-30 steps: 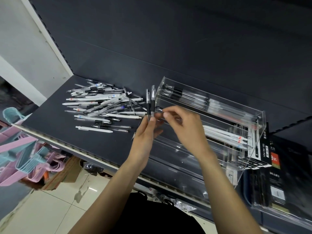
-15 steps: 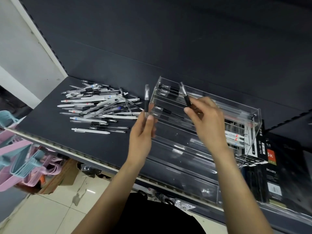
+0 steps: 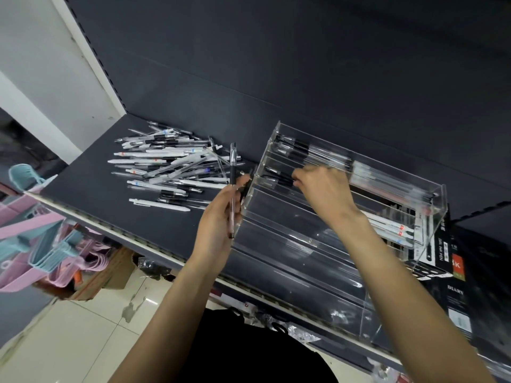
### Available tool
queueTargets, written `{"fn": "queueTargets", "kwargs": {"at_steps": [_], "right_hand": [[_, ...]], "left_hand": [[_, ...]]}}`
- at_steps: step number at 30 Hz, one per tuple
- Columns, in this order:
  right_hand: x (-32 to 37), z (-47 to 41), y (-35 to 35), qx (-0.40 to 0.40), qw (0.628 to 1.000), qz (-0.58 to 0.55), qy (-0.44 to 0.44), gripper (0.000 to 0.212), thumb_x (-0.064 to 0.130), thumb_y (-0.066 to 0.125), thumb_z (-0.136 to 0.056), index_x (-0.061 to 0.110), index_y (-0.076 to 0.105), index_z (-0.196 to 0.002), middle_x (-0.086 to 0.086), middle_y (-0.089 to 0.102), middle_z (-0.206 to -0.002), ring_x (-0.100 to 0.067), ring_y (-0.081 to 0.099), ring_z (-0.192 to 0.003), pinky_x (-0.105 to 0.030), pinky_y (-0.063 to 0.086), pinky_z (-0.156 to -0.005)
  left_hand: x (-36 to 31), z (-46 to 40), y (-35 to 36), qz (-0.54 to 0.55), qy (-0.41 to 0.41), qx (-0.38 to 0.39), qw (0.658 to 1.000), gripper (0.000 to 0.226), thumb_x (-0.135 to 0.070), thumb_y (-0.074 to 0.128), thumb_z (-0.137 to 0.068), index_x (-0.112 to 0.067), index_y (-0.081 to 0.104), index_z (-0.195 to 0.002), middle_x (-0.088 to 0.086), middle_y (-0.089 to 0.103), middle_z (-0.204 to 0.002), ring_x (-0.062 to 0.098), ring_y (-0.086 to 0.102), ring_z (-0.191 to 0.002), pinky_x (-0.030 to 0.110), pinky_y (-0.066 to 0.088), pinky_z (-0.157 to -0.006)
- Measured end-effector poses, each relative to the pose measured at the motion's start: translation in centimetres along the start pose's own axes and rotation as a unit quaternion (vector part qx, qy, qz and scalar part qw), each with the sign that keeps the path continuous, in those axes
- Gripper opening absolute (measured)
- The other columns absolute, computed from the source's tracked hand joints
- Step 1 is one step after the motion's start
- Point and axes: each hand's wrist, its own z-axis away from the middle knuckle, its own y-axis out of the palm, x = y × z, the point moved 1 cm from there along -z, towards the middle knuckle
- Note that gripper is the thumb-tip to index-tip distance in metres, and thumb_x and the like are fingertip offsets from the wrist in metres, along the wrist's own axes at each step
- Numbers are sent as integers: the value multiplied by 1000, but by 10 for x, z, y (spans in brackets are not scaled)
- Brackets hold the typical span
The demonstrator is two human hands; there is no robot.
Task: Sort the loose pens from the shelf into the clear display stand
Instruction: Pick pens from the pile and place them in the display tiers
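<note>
Your right hand has carried its black-grip pen from mid-air into an upper tier of the clear display stand, fingers curled, laying it down. Your left hand still pinches one upright pen; it goes next. The loose pile waits on the shelf.

Dark shelf with heap of loose pens beside clear display stand.

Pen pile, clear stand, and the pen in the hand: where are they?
Pen pile [image 3: 166, 167], head view, middle of the heap.
Clear stand [image 3: 304, 244], head view, front tiers.
Held pen [image 3: 232, 172], head view, black grip.
</note>
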Motion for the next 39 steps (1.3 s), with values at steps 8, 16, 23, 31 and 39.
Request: {"fn": "queueTargets", "kwargs": {"at_steps": [8,16,23,31,39], "right_hand": [[-5,0,5,17,998,46,-44,23,13,57,-93,29,67,-106,9,65,-94,-17,65,-82,-25,36,-54],[-15,12,1,-38,989,-141,5,22,28,47,-98,19,66,-103,0,71,-91,-22,66,-81,-27,42,-67],[-25,39,-12,-69,887,-446,99,14,26,61,-90,21,71,-99,12,69,-82,2,63,-74,-10,46,-70],[-51,63,-14,-180,958,-171,143,8,21,69,-84,19,74,-91,4,70,-92,-19,64,-64,-31,52,-57],[-30,43,14,-124,989,-11,74,4,13,75,-76,16,73,-74,2,63,-72,-20,61,-69,-25,45,-51]], "left_hand": [[2,-5,2,88,11,20,996,26,-23,55,-89,-13,64,-112,-6,66,-83,6,58,-78,27,44,-86],[-6,-25,34,-112,110,-3,988,18,-15,62,-90,-9,55,-106,8,71,-96,17,71,-86,22,54,-72],[6,-47,69,-217,157,-27,963,29,-23,66,-88,-6,54,-107,3,71,-93,11,69,-86,25,55,-78],[22,-56,55,-686,419,-51,593,40,-37,37,-95,-19,72,-89,-7,71,-85,20,60,-91,34,30,-78],[21,-61,40,-732,445,-23,516,35,-34,41,-93,-21,73,-90,-8,71,-89,19,60,-95,36,27,-83]]}}
